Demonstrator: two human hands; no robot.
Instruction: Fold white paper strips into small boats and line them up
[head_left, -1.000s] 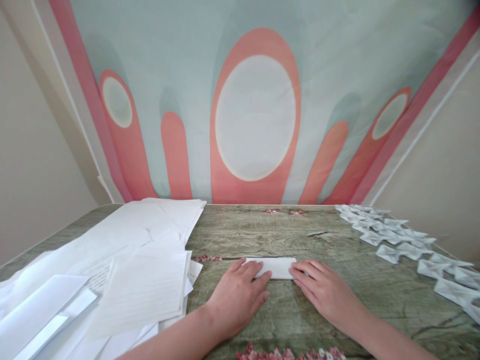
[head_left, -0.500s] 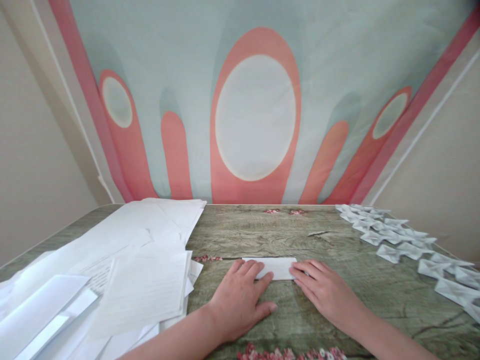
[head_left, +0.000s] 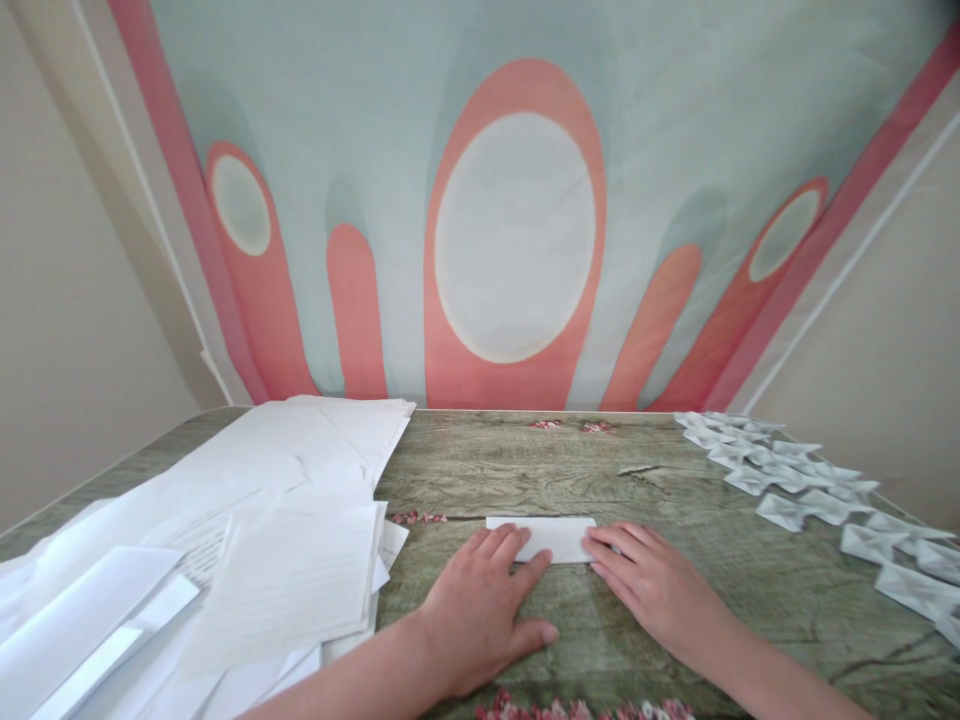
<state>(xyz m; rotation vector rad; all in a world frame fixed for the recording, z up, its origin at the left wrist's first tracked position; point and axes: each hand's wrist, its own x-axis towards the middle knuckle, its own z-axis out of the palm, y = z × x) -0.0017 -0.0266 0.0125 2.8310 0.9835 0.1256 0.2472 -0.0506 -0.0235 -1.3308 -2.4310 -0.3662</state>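
A folded strip of white paper [head_left: 559, 541] lies flat on the wood-patterned table in front of me, its long side running left to right. My left hand [head_left: 487, 605] rests on the strip's left part with fingers stretched and spread, the thumb on the tabletop below. At the right end, my right hand [head_left: 649, 580] has its fingers pressed together on the paper's short edge; its thumb is mostly hidden. The strip's far left corner shows beyond my left fingertips.
Loose stacked white paper sheets [head_left: 300, 590], some with printed lines, cover the table's left side. Several small folded white paper shapes [head_left: 829, 505] stand in rows along the right edge. Behind the table [head_left: 480, 460] hangs a pale green and coral backdrop [head_left: 517, 385].
My left fingers have slid slightly toward me, uncovering more of the strip's far left corner. The right hand keeps its place at the right end. The view has shifted a little.
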